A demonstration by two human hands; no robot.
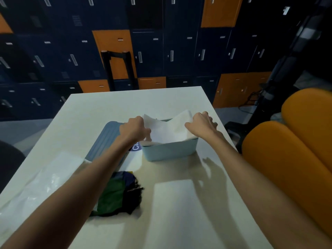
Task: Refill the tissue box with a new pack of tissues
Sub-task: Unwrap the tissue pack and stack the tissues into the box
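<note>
A light blue tissue box [169,150] stands open-topped on the white table [179,212], a little past its middle. A stack of white tissues [168,131] sits partly inside it, its ends sticking up above the rim. My left hand [133,131] grips the stack's left end and my right hand [202,125] grips its right end. The box's grey-blue lid [106,139] lies flat on the table to the left of the box, partly under my left forearm.
A clear empty plastic wrapper [41,184] lies at the table's left. A dark green and blue crumpled cloth [118,194] lies near my left forearm, next to a white printed pack [133,159]. Orange chairs [291,155] stand right. Lockers fill the background.
</note>
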